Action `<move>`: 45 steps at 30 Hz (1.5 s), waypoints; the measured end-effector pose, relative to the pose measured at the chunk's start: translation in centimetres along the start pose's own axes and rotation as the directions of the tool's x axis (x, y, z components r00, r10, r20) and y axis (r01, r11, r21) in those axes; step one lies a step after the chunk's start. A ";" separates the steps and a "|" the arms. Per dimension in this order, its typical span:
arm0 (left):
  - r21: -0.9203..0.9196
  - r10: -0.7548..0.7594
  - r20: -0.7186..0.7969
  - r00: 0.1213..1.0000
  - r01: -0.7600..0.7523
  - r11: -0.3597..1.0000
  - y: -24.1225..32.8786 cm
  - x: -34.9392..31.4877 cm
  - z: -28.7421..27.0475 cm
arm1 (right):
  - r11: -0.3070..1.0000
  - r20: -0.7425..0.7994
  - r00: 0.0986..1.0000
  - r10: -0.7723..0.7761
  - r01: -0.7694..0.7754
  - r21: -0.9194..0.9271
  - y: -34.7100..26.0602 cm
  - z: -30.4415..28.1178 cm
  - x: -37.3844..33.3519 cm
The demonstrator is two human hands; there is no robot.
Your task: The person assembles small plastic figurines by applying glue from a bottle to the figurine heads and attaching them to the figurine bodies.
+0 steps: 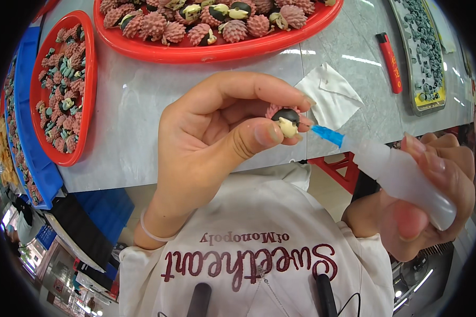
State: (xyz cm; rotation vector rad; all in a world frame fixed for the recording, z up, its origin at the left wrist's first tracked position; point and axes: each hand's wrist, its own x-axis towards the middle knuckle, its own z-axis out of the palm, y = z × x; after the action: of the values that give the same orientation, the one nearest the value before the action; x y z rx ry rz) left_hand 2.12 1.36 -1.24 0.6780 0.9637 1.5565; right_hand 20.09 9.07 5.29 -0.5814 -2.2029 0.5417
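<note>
Grey worktop [126, 113] backs the frame's centre, where the left hand [198, 134] pinches a spiky pink figurine [286, 117], seemingly to steady it beside the blue-tipped squeeze bottle [392, 174] the right hand [449, 182] grips.

There are two hands [195, 132], one squeeze bottle [404, 177], one red marker [390, 66], one white tissue [333, 100], two big red trays [195, 55], and too many little pink figures [287, 115] to count.

Glossy grey table [127, 132] (bright streaks of light [360, 59] across it), red stool [349, 164], pale floor [325, 196] below.
</note>
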 end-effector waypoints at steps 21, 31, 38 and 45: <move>-0.047 0.018 0.018 1.000 -0.017 0.999 0.1 0.1 0.3 | 0.750 -0.028 0.822 0.569 -0.504 0.429 6.9 2.0 0.6; 0.017 0.007 -0.018 1.000 -0.006 1.000 0.3 -0.2 0.4 | 0.879 0.040 0.916 0.400 -0.396 0.266 8.9 3.1 1.0; 0.008 -0.001 -0.012 1.000 0.001 1.000 0.2 0.1 0.5 | 0.751 0.151 0.858 0.491 -0.505 0.425 8.4 2.6 1.2; -0.001 -0.006 -0.022 1.000 0.006 1.000 0.4 0.1 0.9 | 0.922 0.083 0.923 0.376 -0.382 0.069 9.6 -1.8 1.8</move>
State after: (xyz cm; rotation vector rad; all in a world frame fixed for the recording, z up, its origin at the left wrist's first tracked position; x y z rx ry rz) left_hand 2.60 1.63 -0.46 0.6580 0.9806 1.5615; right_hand 22.61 18.15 2.21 -0.9675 -2.1260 0.8627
